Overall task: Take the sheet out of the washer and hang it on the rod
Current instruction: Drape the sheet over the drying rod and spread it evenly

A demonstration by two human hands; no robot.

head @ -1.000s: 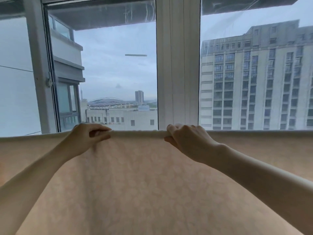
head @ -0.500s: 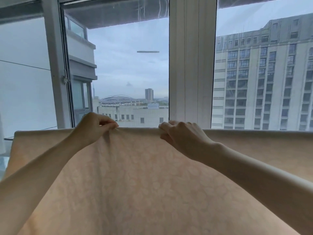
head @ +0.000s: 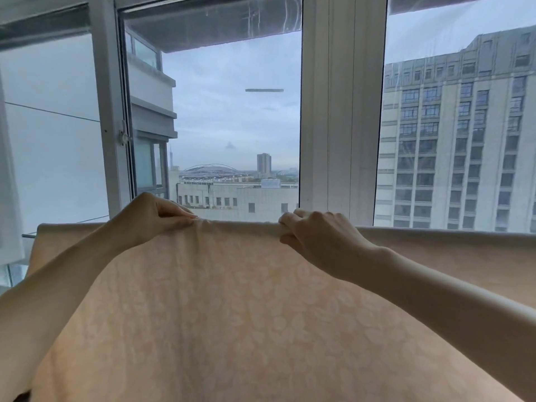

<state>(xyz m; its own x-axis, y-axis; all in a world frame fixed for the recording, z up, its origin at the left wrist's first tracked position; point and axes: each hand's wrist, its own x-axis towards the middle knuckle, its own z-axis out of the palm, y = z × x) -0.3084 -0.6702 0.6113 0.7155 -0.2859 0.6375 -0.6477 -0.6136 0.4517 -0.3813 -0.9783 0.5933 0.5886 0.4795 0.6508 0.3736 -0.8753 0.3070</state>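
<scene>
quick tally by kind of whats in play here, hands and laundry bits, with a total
hands: 2, left hand and right hand, each pinching the top fold
sheets: 1, peach patterned sheet draped over the rod
rods: 1, only its bare end shows past the sheet's left edge
total: 4

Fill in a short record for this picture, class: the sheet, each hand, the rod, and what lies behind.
sheet: pale peach, faint floral print, draped over a line at its top fold
left hand: pinches the top fold
right hand: grips the top fold, fingers curled over it
rod: hidden under the fold; only a thin bar shows at the far left
behind: window, with a tall building outside
task state: sheet already over the rod, hands on its top edge
</scene>
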